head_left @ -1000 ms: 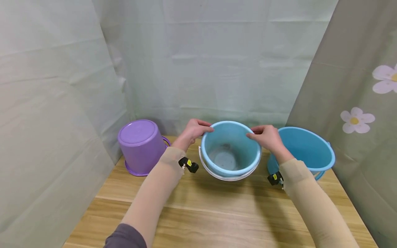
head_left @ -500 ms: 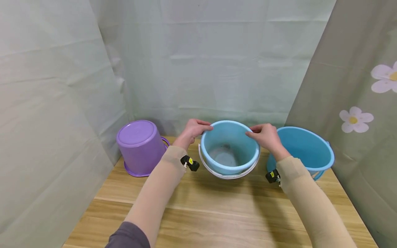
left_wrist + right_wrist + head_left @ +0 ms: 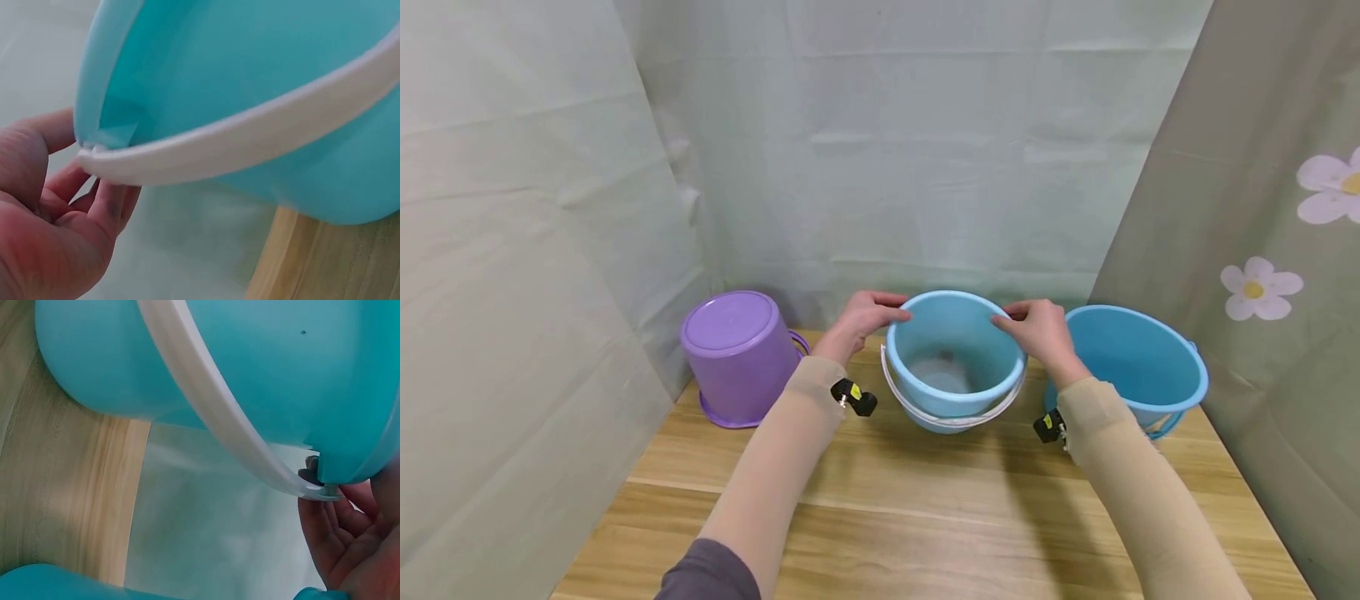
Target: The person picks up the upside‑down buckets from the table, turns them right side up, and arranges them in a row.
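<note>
at the centre of the head view, a light-blue bucket (image 3: pixel 951 329) is tipped with its mouth toward the camera, its white handle (image 3: pixel 955 422) hanging across the front below the rim. the two hands are apart, one on each side of it: the left hand (image 3: pixel 865 315) pinches the rim at the upper left of the bucket, and the right hand (image 3: pixel 1037 329) pinches it at the upper right, both thumbs on the rim. i cannot tell whether the bucket's base touches the wooden table (image 3: pixel 925 517).

left of centre in the frame, a purple bucket (image 3: pixel 737 371) stands upside down on the table, base up; its purple handle (image 3: pixel 801 340) sticks out on the right, just beside the left forearm, which partly covers it. at the right of the frame, a darker blue bucket (image 3: pixel 1138 358) stands upright, mouth up, near the right hand. the right forearm (image 3: pixel 1120 442) crosses in front of it and hides part of its near left wall. the right wrist view catches some of that bucket along the lower left edge.

across the upper frame hangs a pale cloth backdrop (image 3: pixel 925 150), close behind the buckets; along the right edge is a grey-beige curtain printed with white flowers (image 3: pixel 1261 288).
</note>
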Motion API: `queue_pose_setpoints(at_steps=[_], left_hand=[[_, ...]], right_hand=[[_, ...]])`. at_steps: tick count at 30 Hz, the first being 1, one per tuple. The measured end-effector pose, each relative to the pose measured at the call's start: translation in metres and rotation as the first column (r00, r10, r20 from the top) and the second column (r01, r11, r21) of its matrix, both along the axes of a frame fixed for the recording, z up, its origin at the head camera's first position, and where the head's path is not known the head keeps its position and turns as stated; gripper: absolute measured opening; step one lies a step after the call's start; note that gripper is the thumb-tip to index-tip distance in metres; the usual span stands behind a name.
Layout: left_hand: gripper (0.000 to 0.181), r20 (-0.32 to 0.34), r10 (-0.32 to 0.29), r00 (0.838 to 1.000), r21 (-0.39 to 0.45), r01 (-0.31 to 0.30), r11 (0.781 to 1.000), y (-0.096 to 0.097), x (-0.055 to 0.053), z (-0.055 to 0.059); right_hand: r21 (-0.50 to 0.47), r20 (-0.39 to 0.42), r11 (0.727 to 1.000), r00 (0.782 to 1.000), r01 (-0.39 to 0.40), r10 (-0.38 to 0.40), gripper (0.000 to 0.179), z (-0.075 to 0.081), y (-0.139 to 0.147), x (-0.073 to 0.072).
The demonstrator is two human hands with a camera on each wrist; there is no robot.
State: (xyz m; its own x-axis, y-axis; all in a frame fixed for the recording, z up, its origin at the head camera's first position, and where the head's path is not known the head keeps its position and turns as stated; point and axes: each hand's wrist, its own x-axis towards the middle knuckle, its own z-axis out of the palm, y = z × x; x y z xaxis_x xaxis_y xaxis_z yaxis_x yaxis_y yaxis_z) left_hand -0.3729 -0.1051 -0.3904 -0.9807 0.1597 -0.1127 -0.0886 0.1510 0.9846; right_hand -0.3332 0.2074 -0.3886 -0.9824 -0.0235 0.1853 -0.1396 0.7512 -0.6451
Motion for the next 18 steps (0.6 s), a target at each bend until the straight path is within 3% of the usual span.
queue_pose_setpoints(at_steps=[8,12,18], left_hand=[[0.04,-0.021,0.108,0.994,-0.031,-0.108,0.994,0.004,0.004,-0.008],[0.04,-0.031,0.099,0.995,-0.036,-0.1,0.994,0.002,0.006,-0.011],[0.046,-0.055,0.062,0.997,-0.005,-0.063,0.998,-0.001,0.008,-0.016]], right_hand=[[0.037,0.093,0.999,0.995,-0.037,0.034,0.047,0.004,0.0,0.003],[0.044,0.099,0.998,0.994,-0.041,0.036,0.046,0.004,0.001,0.004],[0.055,0.04,0.998,0.999,-0.033,0.031,0.042,0.001,0.002,0.006]])
